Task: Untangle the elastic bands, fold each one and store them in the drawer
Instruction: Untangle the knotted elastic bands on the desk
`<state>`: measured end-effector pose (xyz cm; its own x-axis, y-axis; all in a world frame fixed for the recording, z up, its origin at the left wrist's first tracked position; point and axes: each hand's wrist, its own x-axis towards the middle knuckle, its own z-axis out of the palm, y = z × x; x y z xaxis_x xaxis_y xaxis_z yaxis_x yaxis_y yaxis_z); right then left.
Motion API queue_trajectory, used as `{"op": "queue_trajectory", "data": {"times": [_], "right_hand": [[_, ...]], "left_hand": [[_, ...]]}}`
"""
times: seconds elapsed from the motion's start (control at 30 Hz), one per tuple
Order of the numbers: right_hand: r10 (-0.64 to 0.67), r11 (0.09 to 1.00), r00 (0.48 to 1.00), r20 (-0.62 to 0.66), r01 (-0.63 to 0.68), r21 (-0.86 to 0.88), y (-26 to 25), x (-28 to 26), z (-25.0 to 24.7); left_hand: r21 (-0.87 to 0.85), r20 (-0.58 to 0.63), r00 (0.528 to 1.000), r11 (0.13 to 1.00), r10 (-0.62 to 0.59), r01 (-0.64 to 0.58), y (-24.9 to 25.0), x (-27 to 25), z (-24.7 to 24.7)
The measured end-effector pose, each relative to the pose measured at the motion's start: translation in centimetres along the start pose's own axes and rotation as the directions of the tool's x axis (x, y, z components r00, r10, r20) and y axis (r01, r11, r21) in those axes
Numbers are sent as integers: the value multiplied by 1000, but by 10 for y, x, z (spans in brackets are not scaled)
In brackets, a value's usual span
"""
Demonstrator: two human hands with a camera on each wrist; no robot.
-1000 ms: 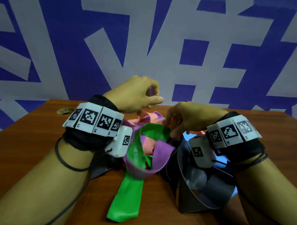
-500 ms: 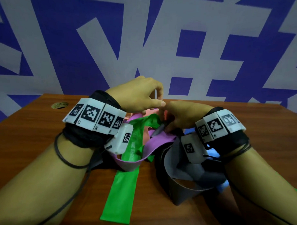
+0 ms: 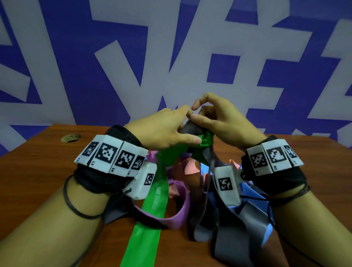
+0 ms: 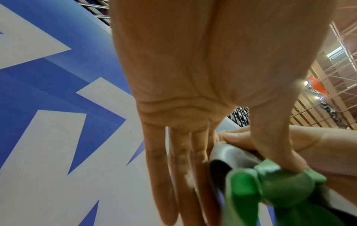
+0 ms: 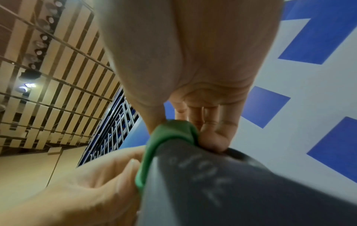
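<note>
Above a brown wooden table [image 3: 26,180], two bare hands meet over a tangle of flat stretchy exercise bands. At the knot, a bright green elastic band [image 3: 206,139] wraps around a dark grey elastic band [image 3: 188,127]. The left hand [image 3: 161,130] presses its thumb onto the green wrap, with its other fingers [image 4: 164,183] extended nearly straight beside the grey loop. The right hand [image 3: 221,123] pinches the grey band just above the knot between thumb and curled fingers, index finger arched above. From the knot the green band runs down to the table and lies flat towards the viewer. Below the hands, on the table between the forearms, lie more bands in a heap: a purple looped band [image 3: 180,209], a salmon-pink band [image 3: 191,165], a light blue band [image 3: 249,193], and wide folds of grey. Each wrist wears a black strap with white square-patterned marker blocks [image 3: 110,155]. Behind the table stands a blue and white patterned wall [image 3: 174,43].
</note>
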<state>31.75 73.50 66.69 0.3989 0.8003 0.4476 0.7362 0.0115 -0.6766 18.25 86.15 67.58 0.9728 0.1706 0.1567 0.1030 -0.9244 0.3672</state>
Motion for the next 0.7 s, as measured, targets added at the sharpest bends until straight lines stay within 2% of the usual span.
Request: {"op": "queue_trajectory", "data": {"times": [0.17, 0.33, 0.5, 0.7], "right_hand": [[-5, 990, 999, -50, 12, 139, -4, -1, -2], [17, 973, 999, -47, -6, 229, -3, -1, -1], [24, 952, 1000, 20, -29, 304, -4, -3, -5], [-77, 979, 994, 74, 61, 193, -6, -1, -2]], "left_hand": [[-70, -86, 995, 996, 51, -57, -2, -1, -4], [-72, -183, 981, 994, 71, -85, -5, 0, -9], [-39, -260, 965, 999, 13, -24, -16, 3, -11], [-18, -304, 952, 1000, -26, 22, -24, 5, -14]]}}
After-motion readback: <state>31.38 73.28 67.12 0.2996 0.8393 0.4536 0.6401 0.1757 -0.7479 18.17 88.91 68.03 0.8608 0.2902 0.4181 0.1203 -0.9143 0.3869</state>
